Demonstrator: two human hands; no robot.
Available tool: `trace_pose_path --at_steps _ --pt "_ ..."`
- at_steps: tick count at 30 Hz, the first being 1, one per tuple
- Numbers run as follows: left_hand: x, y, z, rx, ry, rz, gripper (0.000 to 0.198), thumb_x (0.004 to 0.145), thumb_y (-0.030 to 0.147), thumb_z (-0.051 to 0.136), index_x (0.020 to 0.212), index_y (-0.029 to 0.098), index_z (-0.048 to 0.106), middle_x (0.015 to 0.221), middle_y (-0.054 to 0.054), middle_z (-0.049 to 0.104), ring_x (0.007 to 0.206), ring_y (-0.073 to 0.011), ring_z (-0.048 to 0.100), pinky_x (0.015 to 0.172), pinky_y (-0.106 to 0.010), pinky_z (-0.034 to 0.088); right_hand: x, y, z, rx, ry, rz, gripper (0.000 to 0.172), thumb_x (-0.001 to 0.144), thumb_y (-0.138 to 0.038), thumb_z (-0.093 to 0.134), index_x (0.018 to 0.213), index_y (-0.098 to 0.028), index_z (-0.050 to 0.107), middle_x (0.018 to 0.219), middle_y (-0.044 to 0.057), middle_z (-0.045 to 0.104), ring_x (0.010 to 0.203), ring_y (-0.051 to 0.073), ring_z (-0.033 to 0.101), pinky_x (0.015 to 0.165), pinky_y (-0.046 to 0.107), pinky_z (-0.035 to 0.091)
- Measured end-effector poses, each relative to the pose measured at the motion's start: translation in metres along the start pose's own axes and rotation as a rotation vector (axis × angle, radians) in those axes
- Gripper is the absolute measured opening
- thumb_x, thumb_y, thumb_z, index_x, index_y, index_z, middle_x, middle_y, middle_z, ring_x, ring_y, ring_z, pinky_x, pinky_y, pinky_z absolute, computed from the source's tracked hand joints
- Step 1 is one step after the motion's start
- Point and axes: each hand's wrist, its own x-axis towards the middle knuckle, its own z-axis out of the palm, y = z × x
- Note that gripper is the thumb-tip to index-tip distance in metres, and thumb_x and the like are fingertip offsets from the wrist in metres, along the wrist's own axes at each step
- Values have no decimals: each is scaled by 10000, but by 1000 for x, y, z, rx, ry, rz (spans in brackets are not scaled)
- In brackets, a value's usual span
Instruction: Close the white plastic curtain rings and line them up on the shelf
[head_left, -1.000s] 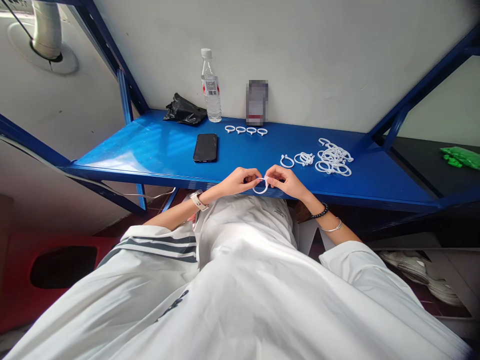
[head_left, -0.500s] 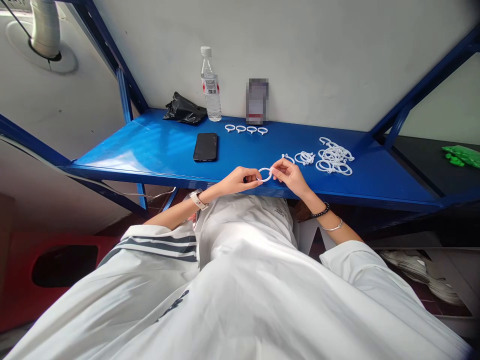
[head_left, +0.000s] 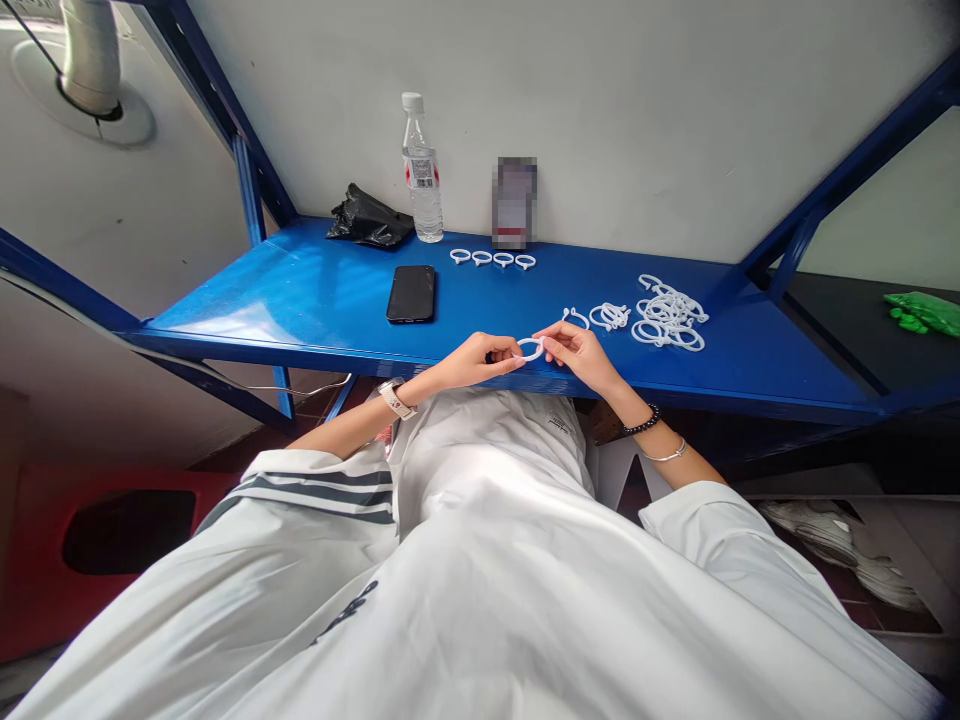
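Observation:
Between my two hands is a white plastic ring (head_left: 531, 341), held just above the front edge of the blue table (head_left: 315, 310). My left hand (head_left: 484, 360) pinches its left side, and my right hand (head_left: 576, 352) pinches its right side. Just beyond my right hand lies an opened white ring (head_left: 576, 318) with small knobs at its ends. A small cluster of white rings (head_left: 611, 317) and a larger tangled pile of them (head_left: 670, 315) lie to the right. Several closed rings (head_left: 492, 259) stand in a row near the back.
A black phone (head_left: 412, 294) lies flat left of centre. Along the wall are a black plastic bag (head_left: 370, 218), a water bottle (head_left: 424, 190) and a blurred upright device (head_left: 514, 203). Blue frame posts (head_left: 251, 190) flank the table. A green bag (head_left: 926, 311) sits far right.
The ring between my fingers has tilted and looks flatter now. Both hands stay in almost the same place, and the things on the table have not moved.

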Motion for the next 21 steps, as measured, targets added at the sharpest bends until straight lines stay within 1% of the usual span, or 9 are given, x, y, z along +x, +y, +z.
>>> trace_pose_path --at_steps 7,14,21 --pt "1 2 -1 -21 7 11 474 955 569 523 849 127 659 658 -8 635 541 -90 478 550 -215 367 2 5 -1 43 -3 36 430 827 -623 700 927 -207 664 781 21 680 643 131 576 535 250 431" --pt "1 0 0 -63 24 44 494 970 595 487 841 138 624 642 -3 622 535 -94 524 541 -212 376 4 9 0 35 -17 59 450 852 -654 645 922 -212 596 778 9 685 625 116 574 526 236 404" --pt "0 1 -1 -69 41 29 524 970 630 461 836 146 611 623 3 604 519 -92 517 543 -215 389 4 9 2 -39 -42 32 443 905 -660 564 880 -218 570 764 6 671 626 122 571 562 251 419"
